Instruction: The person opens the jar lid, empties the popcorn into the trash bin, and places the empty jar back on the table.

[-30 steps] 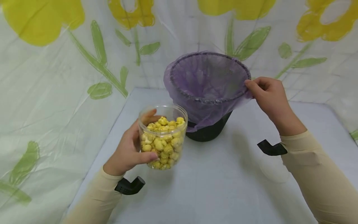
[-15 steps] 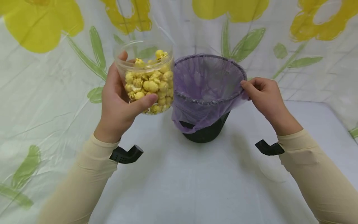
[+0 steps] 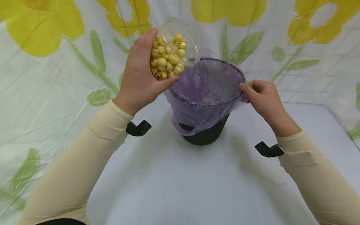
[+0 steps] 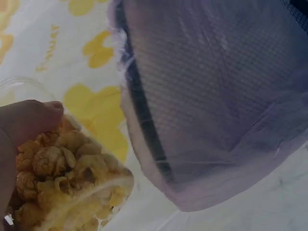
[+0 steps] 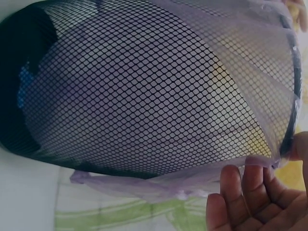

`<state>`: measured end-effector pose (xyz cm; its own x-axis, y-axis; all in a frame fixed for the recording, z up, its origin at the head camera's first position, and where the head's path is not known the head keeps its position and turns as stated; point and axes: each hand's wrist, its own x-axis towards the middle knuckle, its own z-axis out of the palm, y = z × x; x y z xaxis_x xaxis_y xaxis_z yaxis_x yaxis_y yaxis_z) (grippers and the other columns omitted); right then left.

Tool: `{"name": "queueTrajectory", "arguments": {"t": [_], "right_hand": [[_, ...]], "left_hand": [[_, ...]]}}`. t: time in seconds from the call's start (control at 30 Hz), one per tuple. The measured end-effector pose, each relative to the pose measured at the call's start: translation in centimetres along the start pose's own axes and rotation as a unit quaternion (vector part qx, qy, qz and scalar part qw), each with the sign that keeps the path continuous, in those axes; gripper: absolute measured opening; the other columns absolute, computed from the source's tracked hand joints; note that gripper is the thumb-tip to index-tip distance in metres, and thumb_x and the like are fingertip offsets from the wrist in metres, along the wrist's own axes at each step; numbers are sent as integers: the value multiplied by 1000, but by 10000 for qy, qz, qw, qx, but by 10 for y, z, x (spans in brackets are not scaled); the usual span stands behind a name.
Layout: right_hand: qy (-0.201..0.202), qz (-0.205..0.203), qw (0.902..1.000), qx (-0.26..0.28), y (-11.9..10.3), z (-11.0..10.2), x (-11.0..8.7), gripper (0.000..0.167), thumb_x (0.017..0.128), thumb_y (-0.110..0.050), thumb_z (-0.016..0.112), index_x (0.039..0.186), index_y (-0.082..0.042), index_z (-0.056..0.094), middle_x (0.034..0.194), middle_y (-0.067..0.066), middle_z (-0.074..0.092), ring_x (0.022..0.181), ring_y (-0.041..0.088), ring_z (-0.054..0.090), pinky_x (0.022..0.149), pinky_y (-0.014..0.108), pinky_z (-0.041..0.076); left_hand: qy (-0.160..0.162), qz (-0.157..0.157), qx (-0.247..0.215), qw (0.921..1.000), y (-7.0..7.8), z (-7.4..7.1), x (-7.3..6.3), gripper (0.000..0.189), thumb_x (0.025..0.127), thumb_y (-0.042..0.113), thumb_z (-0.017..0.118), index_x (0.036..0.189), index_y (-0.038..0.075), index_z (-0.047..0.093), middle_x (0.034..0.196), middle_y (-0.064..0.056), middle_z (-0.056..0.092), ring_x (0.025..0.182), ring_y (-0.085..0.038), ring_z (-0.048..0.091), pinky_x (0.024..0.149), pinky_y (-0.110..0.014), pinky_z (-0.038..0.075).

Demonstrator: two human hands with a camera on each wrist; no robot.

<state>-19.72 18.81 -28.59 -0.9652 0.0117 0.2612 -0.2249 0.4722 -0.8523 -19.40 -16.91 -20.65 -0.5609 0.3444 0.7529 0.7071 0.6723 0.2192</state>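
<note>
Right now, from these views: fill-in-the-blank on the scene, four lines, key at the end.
1. The left hand holds a clear tub of yellow ____.
2. Rather than upright, the tub is ____ toward the bin.
3. The liner on the bin is coloured ____.
4. In the head view, the right hand holds the liner at the ____ side of the bin's rim.

Missing words: popcorn; tilted; purple; right.

White sheeting printed with green-stemmed yellow flowers hangs behind a pale tabletop.

Desk: white
Sheet: pale, behind and left of the desk
Flowers: yellow, beyond the desk
</note>
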Motion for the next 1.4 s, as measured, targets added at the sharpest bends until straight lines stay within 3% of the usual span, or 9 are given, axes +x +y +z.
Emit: {"name": "queueTrajectory", "arguments": {"t": [0.1,0.33,0.53,0.93,1.4], "right_hand": [[3,-31,10000,-17,-2,1,-1,35,104,-35,66,85,-6,71,72,-10,66,72,10,64,66,20,52],[22,-29,10000,13,-3,1,-3,35,104,-34,66,84,-5,71,71,-11,66,71,10,63,65,21,52],[45,-20,10000,62,-5,0,-5,34,104,-34,66,84,-7,71,72,-10,66,71,11,63,66,21,51],[50,-40,9999,105,-6,0,-6,33,105,-33,66,84,-9,71,72,-10,65,71,10,63,67,21,53],[51,-45,9999,74,-6,0,-6,33,105,-33,66,84,-8,70,71,-10,65,71,10,63,66,21,52]], "left_hand": [[-126,219,472,9986,0,5,5,98,85,40,88,160,3,36,162,-16,42,150,-30,38,127,-44,22],[-664,342,1301,9887,2,9,10,89,89,37,85,162,14,39,166,-8,39,154,-29,32,129,-51,5],[-842,593,1685,9803,2,11,11,88,89,30,85,162,19,38,166,-10,37,155,-33,28,127,-54,3],[-906,863,2065,9704,1,14,10,84,93,24,82,164,24,36,168,-12,33,155,-36,23,125,-62,1],[-674,1143,2328,9634,-1,20,10,79,94,4,69,162,32,39,166,-15,32,155,-37,21,122,-68,6]]}}
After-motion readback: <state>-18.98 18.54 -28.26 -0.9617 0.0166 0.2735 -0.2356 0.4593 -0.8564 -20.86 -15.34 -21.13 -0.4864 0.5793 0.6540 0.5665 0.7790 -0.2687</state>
